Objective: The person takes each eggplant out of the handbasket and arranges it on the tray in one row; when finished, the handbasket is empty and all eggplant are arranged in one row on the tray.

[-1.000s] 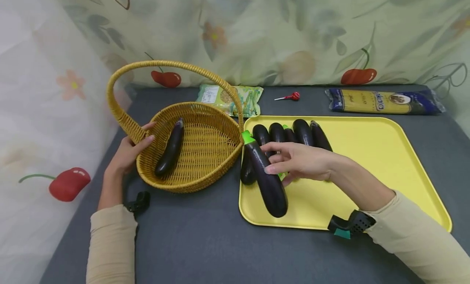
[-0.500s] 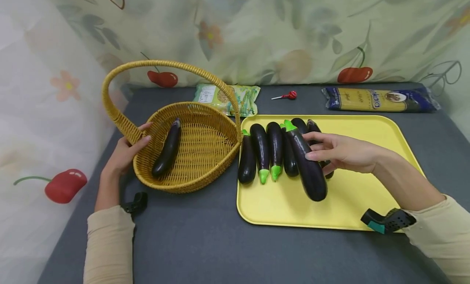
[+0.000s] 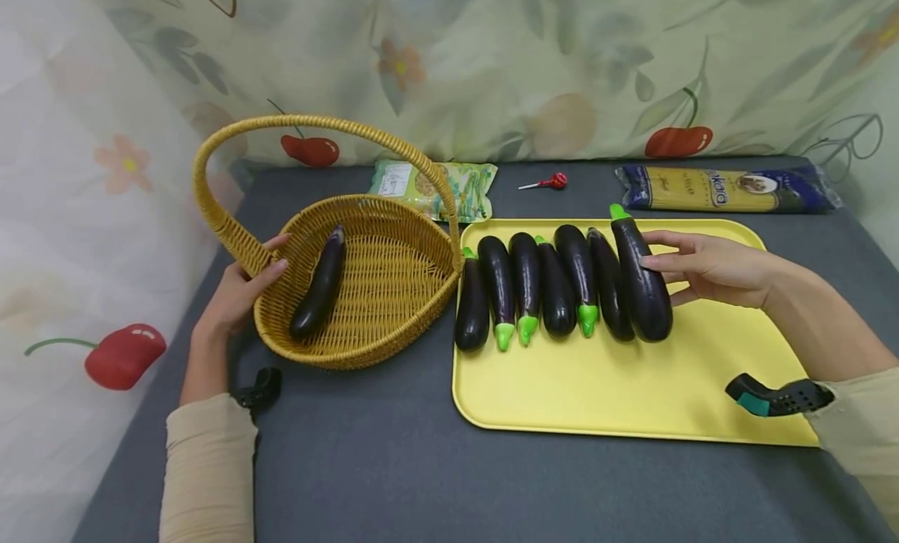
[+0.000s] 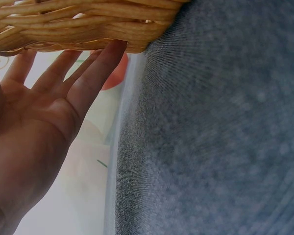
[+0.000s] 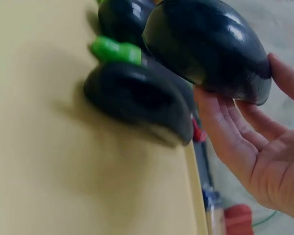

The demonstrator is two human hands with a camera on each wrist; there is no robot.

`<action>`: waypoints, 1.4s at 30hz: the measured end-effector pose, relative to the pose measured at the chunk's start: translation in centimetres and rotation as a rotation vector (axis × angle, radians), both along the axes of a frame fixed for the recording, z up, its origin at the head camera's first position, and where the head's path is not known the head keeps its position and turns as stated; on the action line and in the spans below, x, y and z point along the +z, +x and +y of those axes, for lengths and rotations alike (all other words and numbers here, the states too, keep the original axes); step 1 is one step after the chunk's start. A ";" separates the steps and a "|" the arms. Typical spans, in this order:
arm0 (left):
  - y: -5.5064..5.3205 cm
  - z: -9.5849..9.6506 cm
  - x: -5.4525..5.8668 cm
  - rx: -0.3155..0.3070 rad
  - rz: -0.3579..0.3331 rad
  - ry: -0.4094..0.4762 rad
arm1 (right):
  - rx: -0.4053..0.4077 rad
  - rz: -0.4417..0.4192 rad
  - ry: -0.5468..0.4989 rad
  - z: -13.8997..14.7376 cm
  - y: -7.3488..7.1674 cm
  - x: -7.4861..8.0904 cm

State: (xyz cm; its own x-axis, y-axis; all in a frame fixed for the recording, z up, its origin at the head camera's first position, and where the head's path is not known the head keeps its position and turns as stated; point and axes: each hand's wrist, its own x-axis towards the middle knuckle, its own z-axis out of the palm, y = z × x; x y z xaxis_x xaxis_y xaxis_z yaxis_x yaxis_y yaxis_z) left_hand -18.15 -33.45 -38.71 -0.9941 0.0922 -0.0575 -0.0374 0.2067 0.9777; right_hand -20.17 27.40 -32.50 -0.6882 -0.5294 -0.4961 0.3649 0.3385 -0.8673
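In the head view my right hand (image 3: 716,268) pinches an eggplant (image 3: 642,282) with a green stem, thumb on the near side and fingers on the far side. The right wrist view shows this eggplant (image 5: 206,44) raised above the yellow tray (image 5: 49,161). Several more eggplants (image 3: 576,262) lie side by side on the tray (image 3: 597,395), just left of the held one. My left hand (image 3: 235,293) holds the left side of the wicker basket (image 3: 400,285) by the foot of its handle. One dark eggplant (image 3: 321,285) rests inside the basket. In the left wrist view, fingers (image 4: 93,78) touch the wicker's outside.
Behind the basket lies a green snack packet (image 3: 470,188). A red lollipop (image 3: 557,181) and a pack of spaghetti (image 3: 723,190) lie along the back of the grey table (image 3: 421,449). Patterned cloth (image 3: 492,75) hangs behind and on the left.
My right hand has carried the eggplant rightward across the tray, from beside the basket to the row's right end. My left hand has stayed on the basket.
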 end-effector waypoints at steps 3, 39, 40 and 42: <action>0.0 0.0 0.0 -0.002 -0.002 0.006 | -0.019 -0.008 0.029 0.8 -0.5 -0.5; 0.0 -0.1 -0.1 -0.004 -0.008 0.007 | -0.001 0.049 0.312 1.1 -2.9 -3.8; 0.0 -0.1 -0.1 -0.005 -0.008 0.003 | 0.000 0.052 0.315 1.0 -2.9 -3.8; 0.0 -0.2 -0.1 -0.006 -0.008 -0.001 | 0.005 0.062 0.325 1.0 -2.9 -3.8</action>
State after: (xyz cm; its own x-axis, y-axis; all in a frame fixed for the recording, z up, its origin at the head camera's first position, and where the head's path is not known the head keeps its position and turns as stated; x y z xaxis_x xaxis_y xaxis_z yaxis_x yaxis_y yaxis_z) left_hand -18.18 -33.60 -38.79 -0.9930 0.0979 -0.0659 -0.0444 0.2074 0.9773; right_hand -23.07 28.43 -36.28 -0.7205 -0.3537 -0.5965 0.3122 0.6026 -0.7345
